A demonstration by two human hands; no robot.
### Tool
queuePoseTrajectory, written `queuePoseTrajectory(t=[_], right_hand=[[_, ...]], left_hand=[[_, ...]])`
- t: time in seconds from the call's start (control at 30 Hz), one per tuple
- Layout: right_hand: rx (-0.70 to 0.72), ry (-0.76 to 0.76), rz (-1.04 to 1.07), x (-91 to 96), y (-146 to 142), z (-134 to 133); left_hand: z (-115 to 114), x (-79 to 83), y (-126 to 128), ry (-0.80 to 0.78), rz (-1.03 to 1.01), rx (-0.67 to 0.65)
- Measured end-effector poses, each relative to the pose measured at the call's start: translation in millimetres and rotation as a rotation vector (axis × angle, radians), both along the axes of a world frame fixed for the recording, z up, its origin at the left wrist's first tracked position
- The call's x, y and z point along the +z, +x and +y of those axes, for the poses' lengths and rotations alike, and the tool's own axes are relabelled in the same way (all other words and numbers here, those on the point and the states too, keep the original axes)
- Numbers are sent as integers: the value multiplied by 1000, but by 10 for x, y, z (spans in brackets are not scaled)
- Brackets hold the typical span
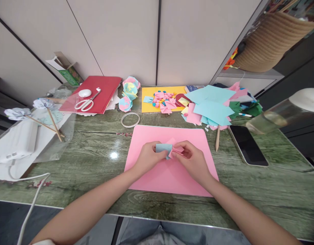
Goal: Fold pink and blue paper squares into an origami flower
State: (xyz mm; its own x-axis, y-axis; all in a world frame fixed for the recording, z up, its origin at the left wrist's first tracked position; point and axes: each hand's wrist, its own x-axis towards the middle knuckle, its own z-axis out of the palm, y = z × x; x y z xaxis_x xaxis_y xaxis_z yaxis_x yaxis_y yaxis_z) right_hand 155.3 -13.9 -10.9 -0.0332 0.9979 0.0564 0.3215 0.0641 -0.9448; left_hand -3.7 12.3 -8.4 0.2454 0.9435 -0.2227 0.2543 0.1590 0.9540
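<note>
Above a pink sheet of paper (144, 177), my two hands meet over a small folded paper piece. My left hand (150, 156) is closed on its light blue folded part (163, 147), with the thumb on top. My right hand (191, 156) pinches the pink folded paper (177, 149), which joins or overlaps the blue part; the fingers hide exactly how. A pink point of paper sticks up behind the blue part.
White scissors (85, 103) lie on a red folder (101, 90) at the back left. Folded paper balls (130, 90), a tape roll (130, 120), a yellow sheet (146, 106) with small pieces, light blue papers (210, 98), a phone (247, 144) and a clear cup (271, 117) surround the pink sheet.
</note>
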Motion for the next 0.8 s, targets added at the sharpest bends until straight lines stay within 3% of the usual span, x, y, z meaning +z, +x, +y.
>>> queuePoseTrajectory(t=[0.2,0.57,0.8], right_hand=[[3,-9,98,-9,27,26],[23,78,10,-22,40,30],[13,7,141,22,44,34]], left_hand=[[17,1,-9,-55,-88,18],[27,28,-15,-82,-124,36],[37,-27,-28,-177,-284,62]])
